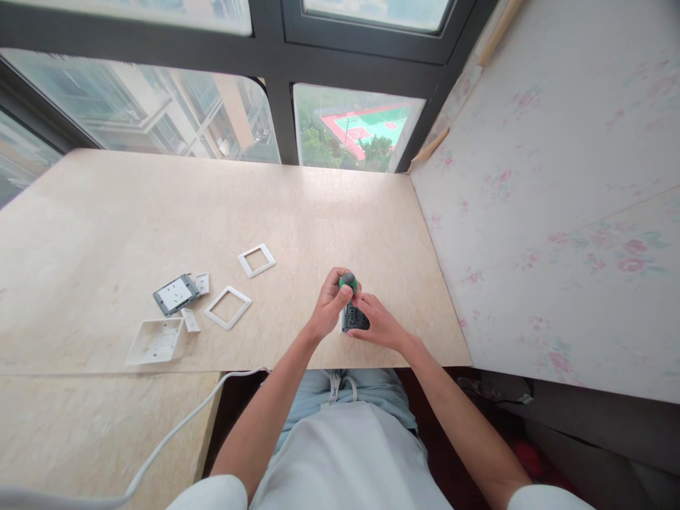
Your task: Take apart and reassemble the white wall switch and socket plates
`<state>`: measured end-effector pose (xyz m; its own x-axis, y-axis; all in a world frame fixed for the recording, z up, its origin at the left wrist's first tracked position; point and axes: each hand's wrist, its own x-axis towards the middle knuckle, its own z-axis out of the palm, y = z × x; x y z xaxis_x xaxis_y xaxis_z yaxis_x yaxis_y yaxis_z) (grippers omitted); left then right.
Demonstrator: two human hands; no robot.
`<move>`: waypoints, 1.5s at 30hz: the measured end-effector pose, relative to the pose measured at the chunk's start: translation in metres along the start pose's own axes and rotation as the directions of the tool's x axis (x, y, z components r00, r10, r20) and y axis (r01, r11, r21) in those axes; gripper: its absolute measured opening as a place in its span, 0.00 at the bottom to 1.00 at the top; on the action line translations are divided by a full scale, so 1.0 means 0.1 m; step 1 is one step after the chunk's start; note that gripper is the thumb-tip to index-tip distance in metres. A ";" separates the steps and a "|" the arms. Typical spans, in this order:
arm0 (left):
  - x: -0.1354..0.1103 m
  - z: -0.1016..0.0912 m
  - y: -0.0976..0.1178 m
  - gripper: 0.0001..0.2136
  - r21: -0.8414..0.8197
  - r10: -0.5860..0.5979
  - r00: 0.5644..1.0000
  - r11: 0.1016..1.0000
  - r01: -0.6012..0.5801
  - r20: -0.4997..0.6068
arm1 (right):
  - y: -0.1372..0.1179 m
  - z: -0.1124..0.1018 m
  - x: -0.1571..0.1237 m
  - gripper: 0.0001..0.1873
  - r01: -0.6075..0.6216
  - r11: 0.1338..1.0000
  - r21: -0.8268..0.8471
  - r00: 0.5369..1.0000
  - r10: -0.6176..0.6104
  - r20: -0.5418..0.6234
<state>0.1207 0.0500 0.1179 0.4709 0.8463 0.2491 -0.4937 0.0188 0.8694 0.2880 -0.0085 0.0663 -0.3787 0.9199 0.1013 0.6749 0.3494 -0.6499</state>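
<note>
My left hand (330, 301) is closed around the green and black handle of a screwdriver (348, 281), which stands roughly upright. Below it lies a dark wall socket module (355, 319), back side up, near the front edge of the table. My right hand (380, 322) grips the module from the right, fingers along its far side and thumb at the near side. The screwdriver's tip is hidden behind the hand and handle, so I cannot tell whether it touches a screw.
On the left lie a white-faced socket module (177, 294), two white frames (258, 261) (228, 308), small white pieces (190, 320) and a white mounting box (156, 341). A white cable (175, 432) runs along the lower left. Windows (361, 127) stand behind; a floral wall (557, 212) bounds the right.
</note>
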 end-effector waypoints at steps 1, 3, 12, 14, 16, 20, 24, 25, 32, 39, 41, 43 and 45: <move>0.00 -0.01 0.01 0.20 0.000 0.001 1.000 1.000 -0.001 0.000 | -0.01 -0.01 0.01 0.36 0.005 1.000 -0.008 1.000 -0.005 0.006; -0.02 -0.02 0.04 0.20 0.015 -0.005 1.000 1.000 0.005 0.001 | -0.03 -0.01 0.04 0.38 0.020 1.000 -0.022 1.000 -0.019 0.020; -0.04 -0.06 0.03 0.25 0.006 -0.061 0.998 0.998 0.061 0.021 | 0.01 0.11 0.09 0.34 0.009 0.996 -0.088 1.000 -0.011 -0.020; -0.03 -0.04 0.02 0.26 -0.045 -0.061 0.997 0.997 0.063 0.050 | 0.02 0.11 0.09 0.30 -0.005 0.998 -0.069 0.999 0.003 -0.032; -0.02 -0.01 0.02 0.28 -0.062 -0.063 0.994 0.996 0.069 0.089 | 0.01 0.10 0.10 0.28 -0.012 0.999 -0.036 0.999 0.010 -0.045; 0.02 0.05 0.03 0.26 -0.044 -0.085 0.989 0.995 0.091 0.122 | 0.01 0.08 0.13 0.24 -0.010 1.000 0.016 0.998 0.011 -0.059; 0.04 0.05 0.06 0.24 -0.045 -0.111 0.984 0.992 0.118 0.141 | 0.02 0.08 0.14 0.25 -0.008 1.000 0.011 0.997 0.009 -0.073; 0.05 0.04 0.07 0.24 -0.036 -0.116 0.983 0.992 0.122 0.142 | 0.02 0.09 0.14 0.25 -0.011 1.000 0.006 0.997 0.012 -0.077; 0.04 0.09 0.09 0.22 -0.011 -0.113 0.988 0.993 0.114 0.103 | 0.05 0.10 0.12 0.25 0.013 1.000 0.001 0.997 -0.013 -0.072; 0.01 0.13 0.15 0.15 0.037 -0.051 0.998 0.998 0.052 -0.025 | 0.12 0.15 0.10 0.39 0.065 0.996 -0.060 0.996 -0.068 -0.053; 0.00 0.13 0.19 0.14 0.062 -0.073 0.997 0.995 0.075 -0.025 | 0.13 0.17 0.10 0.38 0.062 0.996 -0.059 0.995 -0.066 -0.070; 0.01 0.12 0.22 0.15 0.068 -0.072 0.997 0.995 0.074 -0.029 | 0.13 0.18 0.09 0.36 0.058 0.997 -0.051 0.995 -0.062 -0.082; 0.02 0.12 0.22 0.16 0.074 -0.060 0.998 0.995 0.063 -0.031 | 0.13 0.18 0.09 0.37 0.064 0.997 -0.037 0.994 -0.067 -0.086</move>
<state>0.1193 0.0462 0.1428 0.4766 0.8600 0.1826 -0.4076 0.0322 0.9126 0.2825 0.0011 0.0454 -0.3672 0.9063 0.2095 0.6722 0.4142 -0.6137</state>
